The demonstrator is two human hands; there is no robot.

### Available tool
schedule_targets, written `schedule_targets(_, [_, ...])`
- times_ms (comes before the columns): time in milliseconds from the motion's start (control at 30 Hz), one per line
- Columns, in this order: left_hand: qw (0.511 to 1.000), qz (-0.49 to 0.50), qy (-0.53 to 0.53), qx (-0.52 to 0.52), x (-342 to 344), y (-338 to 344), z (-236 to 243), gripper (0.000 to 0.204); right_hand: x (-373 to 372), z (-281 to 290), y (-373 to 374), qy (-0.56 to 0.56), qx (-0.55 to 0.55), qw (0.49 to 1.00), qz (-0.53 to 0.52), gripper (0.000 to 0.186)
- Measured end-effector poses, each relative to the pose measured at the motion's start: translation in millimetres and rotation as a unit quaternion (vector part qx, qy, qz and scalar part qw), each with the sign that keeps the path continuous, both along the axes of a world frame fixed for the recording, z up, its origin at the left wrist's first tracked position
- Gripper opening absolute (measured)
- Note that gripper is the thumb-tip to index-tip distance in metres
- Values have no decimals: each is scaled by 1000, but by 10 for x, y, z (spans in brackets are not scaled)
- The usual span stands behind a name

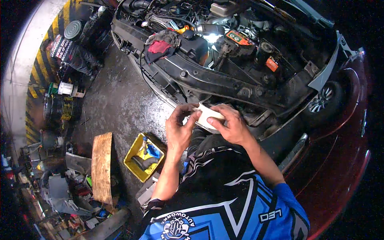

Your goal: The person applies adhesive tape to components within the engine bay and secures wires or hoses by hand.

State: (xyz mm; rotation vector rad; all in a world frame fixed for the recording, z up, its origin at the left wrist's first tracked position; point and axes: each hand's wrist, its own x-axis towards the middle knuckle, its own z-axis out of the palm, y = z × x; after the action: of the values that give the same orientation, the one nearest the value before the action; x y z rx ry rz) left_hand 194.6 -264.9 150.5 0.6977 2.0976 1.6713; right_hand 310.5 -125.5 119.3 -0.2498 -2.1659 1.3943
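Pale tape roll (209, 115) is in the air between the two hands of the person, just in front of the dark shirt (208, 172) and near the front edge of the opened car (208, 80). The left hand (179, 130) has its thumb and forefinger brought together at the left edge of the roll; whether they pinch a loose end of it, I cannot tell. The right hand (233, 127) is clamped on the other side, with the thumb lying upon the near surface and the fingers bent around the back (these fingers are partly hidden by the roll).

Beyond the hands, the engine bay is exposed, and a bright light (212, 38) shines inside it. A grey and red cloth (161, 46) lies over the front part of the car, to the left of this light. On the wet floor (120, 94), at the left of the person, stands a yellow bin (134, 169) with blue and grey objects inside, and beside it is a wooden board (102, 168). Farther away, a white bucket (71, 89) is near the striped wall (40, 66). At the right, one sees a dark red car body (340, 160).
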Motion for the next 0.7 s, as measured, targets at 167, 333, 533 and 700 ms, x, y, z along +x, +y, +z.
schedule_targets(167, [997,5,67,-37,-29,-79,21,12,3,179,-28,-59,-59,996,32,32])
schedule_targets(333, [996,7,79,-38,-3,-71,176,12,16,121,-22,-33,-13,999,19,32])
schedule_targets(533, [994,8,102,-43,15,-65,265,14,22,145,-2,-37,-17,999,27,32])
schedule_targets(700, [992,15,108,-63,43,-84,332,15,18,179,-19,-53,7,998,35,34])
